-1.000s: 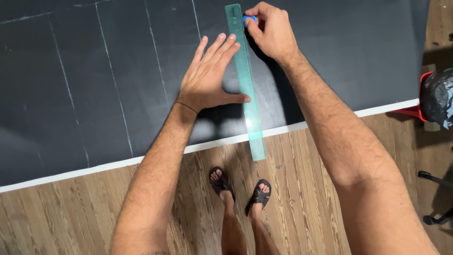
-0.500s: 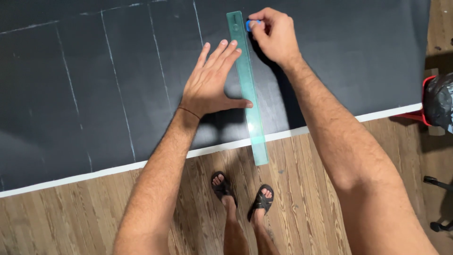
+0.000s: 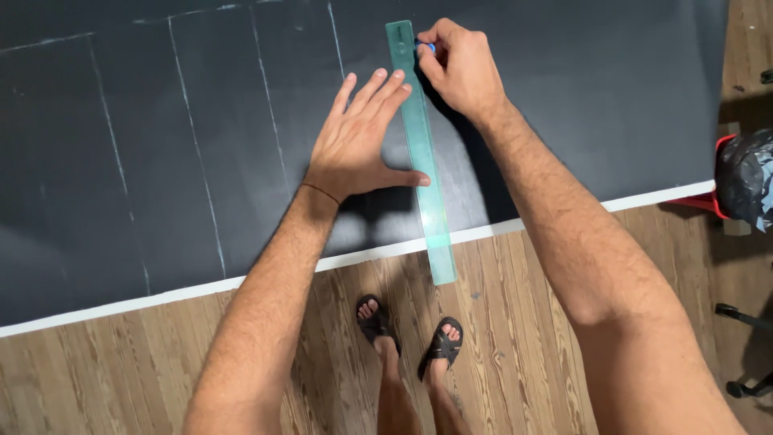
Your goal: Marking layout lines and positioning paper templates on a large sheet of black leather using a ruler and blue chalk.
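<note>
Since earlier: little shift | left hand (image 3: 358, 145) flat, fingers spread, pinning green ruler (image 3: 420, 149) on black sheet (image 3: 161, 161) | right hand (image 3: 455, 68) fingers pinched on blue marker (image 3: 429, 47) at ruler's edge.

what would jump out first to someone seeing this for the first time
A long translucent green ruler runs up the middle of a big black sheet marked with pale chalk lines. The left hand lies flat, pressing the ruler, while the right hand pinches a small blue marker at its far end. Below, sandalled feet stand on wood flooring.
</note>
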